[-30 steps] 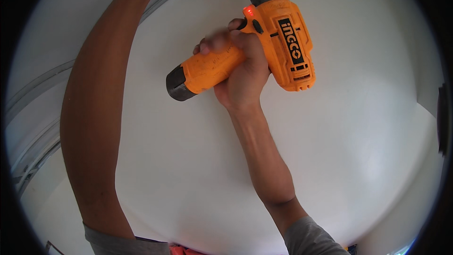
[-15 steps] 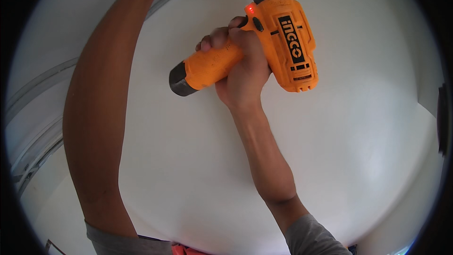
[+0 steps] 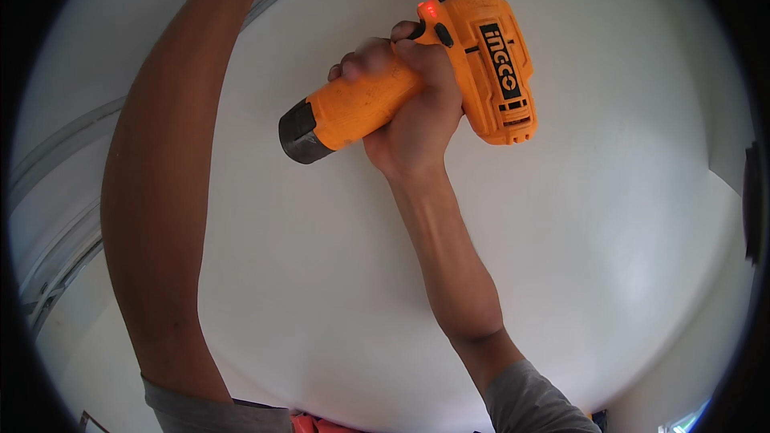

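My right hand [image 3: 421, 108] is wrapped round the handle of an orange and black cordless drill [image 3: 481, 24]. Its index finger lies at the trigger, and a small red light glows on the body just above. The black chuck end points up and runs out of the picture at the top edge. Toward the lower left, the black base of the handle sticks out past my fingers. My left forearm [image 3: 164, 168] reaches up along the left side; its hand lies beyond the top edge, so what it touches is hidden.
A broad, smooth white panel [image 3: 321, 273] spreads behind the drill and both arms. Grey metal channels [image 3: 64, 140] run along the left, partly behind my left arm. A dark object [image 3: 752, 204] sits at the right rim, and something red [image 3: 321, 424] shows at the bottom edge.
The drill has tilted slightly: its rear end has risen a little, and the handle base has shifted left. My left forearm has moved slightly left. The right hand keeps its grip.
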Tool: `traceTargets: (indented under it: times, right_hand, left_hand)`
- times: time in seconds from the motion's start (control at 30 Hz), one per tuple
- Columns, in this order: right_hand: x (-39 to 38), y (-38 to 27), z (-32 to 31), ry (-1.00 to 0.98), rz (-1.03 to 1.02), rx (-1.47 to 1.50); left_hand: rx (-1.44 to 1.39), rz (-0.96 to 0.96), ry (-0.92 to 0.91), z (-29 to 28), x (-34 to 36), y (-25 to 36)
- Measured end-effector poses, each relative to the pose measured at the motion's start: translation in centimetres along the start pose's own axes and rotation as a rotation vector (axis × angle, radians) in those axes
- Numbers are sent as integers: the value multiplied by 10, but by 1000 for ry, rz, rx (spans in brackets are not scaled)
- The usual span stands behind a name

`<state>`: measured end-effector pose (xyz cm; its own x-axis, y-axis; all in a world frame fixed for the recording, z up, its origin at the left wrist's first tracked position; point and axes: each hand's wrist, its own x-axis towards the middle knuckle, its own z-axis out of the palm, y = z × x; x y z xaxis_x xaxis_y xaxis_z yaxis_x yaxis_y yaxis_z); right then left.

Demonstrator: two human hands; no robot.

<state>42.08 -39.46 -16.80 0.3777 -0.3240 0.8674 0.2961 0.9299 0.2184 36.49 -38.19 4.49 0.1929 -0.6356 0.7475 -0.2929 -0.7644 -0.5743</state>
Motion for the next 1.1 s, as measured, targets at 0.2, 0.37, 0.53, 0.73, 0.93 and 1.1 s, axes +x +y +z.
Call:
traceTargets:
  times: [0.2,0.37,0.53,0.73,0.93,1.1]
  right_hand:
    - [1,3,2,17,6,82]
    - [2,3,2,36,-21,-37]
    - [1,3,4,-27,38,101]
    - [1,2,5,29,0,-84]
    - [0,1,8,5,4,-69]
    - [-1,2,8,17,26,17]
  left_hand:
    - [-39,43,35,-2,-3,-2]
    - [-58,30,6,-3,-4,-4]
    - [-95,19,-11,-6,-3,-3]
    - [-83,16,13,-5,-2,-4]
    - [-11,-21,-3,-7,-2,-5]
    - [9,28,43,-6,-2,-7]
